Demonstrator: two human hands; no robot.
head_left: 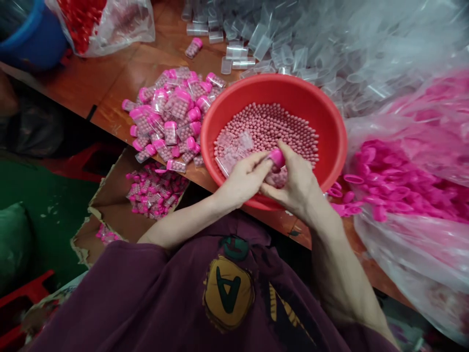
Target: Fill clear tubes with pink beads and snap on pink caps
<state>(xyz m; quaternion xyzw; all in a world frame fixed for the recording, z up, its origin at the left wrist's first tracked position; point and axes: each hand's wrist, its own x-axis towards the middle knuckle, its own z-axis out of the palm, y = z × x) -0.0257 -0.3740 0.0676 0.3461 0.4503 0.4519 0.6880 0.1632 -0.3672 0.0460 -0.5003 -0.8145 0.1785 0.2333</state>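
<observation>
A hot-pink plastic cap [277,158] is pinched tight right at the fingertips, by the thumb and fingers of the right hand [293,183], with the fingers of the left hand [244,178] closed in against it too. A clear tube of beads [275,178] seems to be held just under it, but that's mostly hidden. Both hands are over a red plastic basin [322,127] of pink beads [271,128]. Capped tubes [172,117] are heaped on the wooden table [110,83], more are in a cardboard box [110,230], and loose pink caps [395,181] are bagged to the right, with empty clear tubes [252,54] behind the basin.
</observation>
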